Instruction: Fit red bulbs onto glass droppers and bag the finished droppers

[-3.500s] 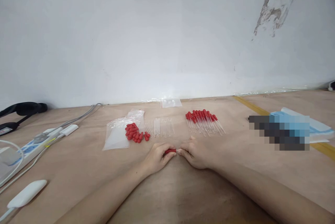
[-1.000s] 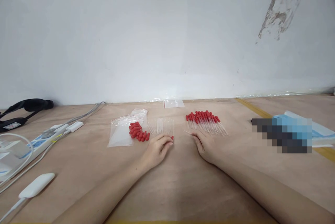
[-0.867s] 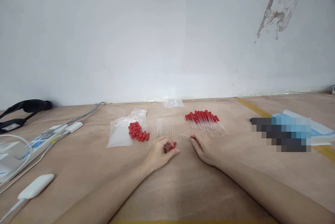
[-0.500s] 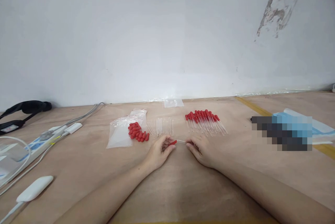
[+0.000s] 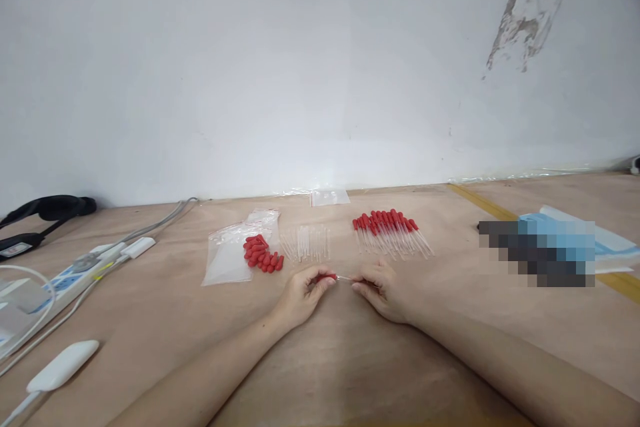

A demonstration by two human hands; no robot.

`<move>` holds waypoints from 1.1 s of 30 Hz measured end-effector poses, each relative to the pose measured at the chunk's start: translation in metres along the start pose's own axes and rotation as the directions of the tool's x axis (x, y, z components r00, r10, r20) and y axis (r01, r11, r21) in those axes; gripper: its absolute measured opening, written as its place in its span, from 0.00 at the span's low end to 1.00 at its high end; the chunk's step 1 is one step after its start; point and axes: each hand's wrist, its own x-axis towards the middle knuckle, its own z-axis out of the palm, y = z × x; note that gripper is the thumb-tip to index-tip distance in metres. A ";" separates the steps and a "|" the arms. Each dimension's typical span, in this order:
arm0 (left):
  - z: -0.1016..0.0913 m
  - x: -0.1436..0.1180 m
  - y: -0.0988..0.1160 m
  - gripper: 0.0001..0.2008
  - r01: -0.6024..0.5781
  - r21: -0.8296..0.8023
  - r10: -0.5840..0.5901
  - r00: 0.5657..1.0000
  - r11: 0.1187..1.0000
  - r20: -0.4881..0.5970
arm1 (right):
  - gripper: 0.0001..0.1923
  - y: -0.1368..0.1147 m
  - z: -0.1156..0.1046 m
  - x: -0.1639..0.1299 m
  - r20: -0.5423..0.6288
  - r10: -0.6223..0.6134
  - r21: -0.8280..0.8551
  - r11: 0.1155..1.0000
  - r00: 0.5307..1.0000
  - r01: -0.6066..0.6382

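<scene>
A bare wooden table (image 5: 350,360) runs back to a white wall (image 5: 280,67) with a scuffed patch at its upper right. Midway across the table, nearer the front edge than the wall, the left hand (image 5: 300,294) pinches a red cap (image 5: 327,276) and the right hand (image 5: 383,290) pinches a thin clear tube (image 5: 345,278). The tube lies level, its long axis left to right, its left end pointing into the cap.

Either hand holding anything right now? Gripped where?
Left hand pinches a red rubber bulb at its body. Right hand pinches a clear glass tube near its right end, its other end meeting the bulb.
</scene>
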 end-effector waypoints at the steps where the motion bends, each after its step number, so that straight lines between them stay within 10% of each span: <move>1: 0.000 -0.001 0.000 0.09 0.002 -0.010 -0.001 1.000 1.000 0.020 | 0.12 0.000 -0.001 0.000 0.012 -0.005 -0.006 1.000 1.000 0.005; 33: 0.000 -0.004 0.004 0.10 -0.143 0.203 0.104 0.976 0.969 0.190 | 0.15 -0.013 -0.001 0.015 0.199 -0.054 -0.216 0.972 0.979 0.097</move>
